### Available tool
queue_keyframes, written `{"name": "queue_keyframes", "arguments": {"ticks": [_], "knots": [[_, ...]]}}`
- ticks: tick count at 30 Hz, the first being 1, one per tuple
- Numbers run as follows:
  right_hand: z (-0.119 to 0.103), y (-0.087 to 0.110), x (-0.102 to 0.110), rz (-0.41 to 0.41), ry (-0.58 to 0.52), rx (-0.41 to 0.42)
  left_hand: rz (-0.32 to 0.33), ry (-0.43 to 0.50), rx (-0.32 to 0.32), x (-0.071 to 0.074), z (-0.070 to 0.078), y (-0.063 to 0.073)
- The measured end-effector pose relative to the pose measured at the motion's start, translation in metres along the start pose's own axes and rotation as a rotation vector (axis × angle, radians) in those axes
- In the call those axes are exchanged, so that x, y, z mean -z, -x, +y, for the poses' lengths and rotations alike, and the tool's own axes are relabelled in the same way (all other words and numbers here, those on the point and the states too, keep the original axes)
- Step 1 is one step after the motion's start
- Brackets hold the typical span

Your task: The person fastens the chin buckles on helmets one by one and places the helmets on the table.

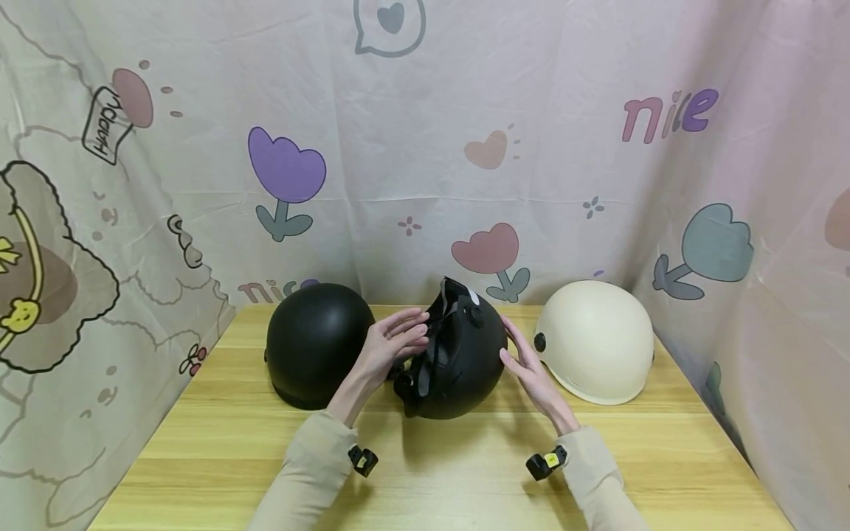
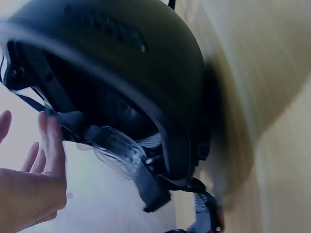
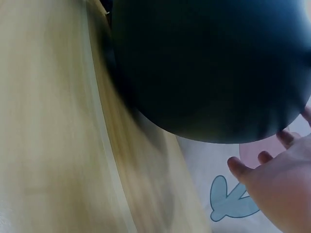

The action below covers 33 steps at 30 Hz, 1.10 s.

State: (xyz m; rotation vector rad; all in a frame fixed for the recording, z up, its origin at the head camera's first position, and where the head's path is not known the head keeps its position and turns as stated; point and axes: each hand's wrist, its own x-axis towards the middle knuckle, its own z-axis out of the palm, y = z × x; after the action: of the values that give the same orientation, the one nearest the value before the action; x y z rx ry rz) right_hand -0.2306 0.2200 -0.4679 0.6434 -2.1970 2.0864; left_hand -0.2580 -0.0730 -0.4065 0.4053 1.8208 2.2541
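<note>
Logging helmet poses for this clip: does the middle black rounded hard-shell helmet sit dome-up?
No, the middle black rounded hard-shell helmet is tipped sideways, its hollow inside facing the left hand.

A pale cloth [image 1: 412, 133] hangs on the far, left and right sides. It has a purple flower [image 1: 287, 173] at far left and a gray-blue flower [image 1: 717, 247] on the right. Soft light falls on the yellow wood table [image 1: 199, 457].
</note>
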Motion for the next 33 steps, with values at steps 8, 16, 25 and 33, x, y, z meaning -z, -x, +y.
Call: {"name": "queue_keyframes", "arguments": {"ticks": [8, 16, 25, 33], "knots": [[0.002, 0.001, -0.001, 0.051, 0.024, 0.025, -0.025, -0.131, -0.002, 0.015, -0.014, 0.009], [-0.002, 0.002, -0.003, 0.077, 0.036, 0.061, -0.059, -0.365, -0.067, 0.034, -0.028, 0.020], [-0.007, 0.002, -0.007, 0.162, 0.087, 0.099, -0.079, -0.579, -0.104, 0.039, -0.044, 0.029], [-0.009, 0.003, -0.005, 0.184, 0.145, 0.139, -0.143, -0.661, -0.271, 0.037, -0.055, 0.031]]}}
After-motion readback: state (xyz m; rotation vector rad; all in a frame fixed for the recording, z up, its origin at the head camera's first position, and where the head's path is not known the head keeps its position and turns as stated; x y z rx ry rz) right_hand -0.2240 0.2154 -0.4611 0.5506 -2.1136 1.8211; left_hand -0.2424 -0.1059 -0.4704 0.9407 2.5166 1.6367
